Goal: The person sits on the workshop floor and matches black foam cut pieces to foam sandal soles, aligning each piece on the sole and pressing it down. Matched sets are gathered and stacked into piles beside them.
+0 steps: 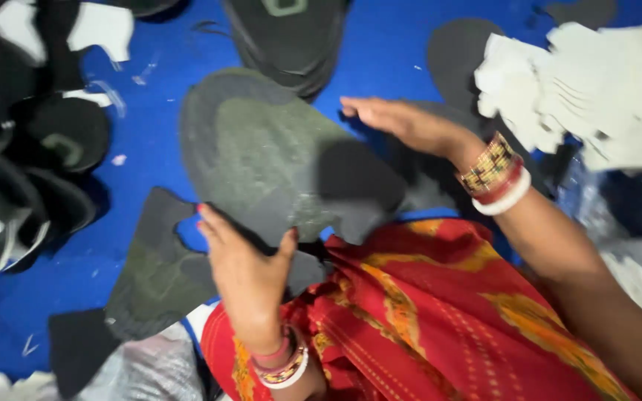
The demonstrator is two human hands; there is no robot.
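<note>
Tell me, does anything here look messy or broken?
Messy, yes. White cut-outs lie in a jumbled heap at top right, and dark pieces lie scattered on the blue floor. The left hand grips a dark sole sheet with a ragged edge; the right hand lies flat.

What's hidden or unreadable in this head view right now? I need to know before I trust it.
- Left hand: fingertips hidden behind the dark sole-shaped sheet it grips.
- Right hand: motion-blurred; contact with the sheet unclear.
- Stack of white cut pieces: cut off by the right edge, blurred.
- Dark shoe parts: cut off by the left edge, shapes indistinct.
- Shoe upper: cropped by the top edge.
</note>
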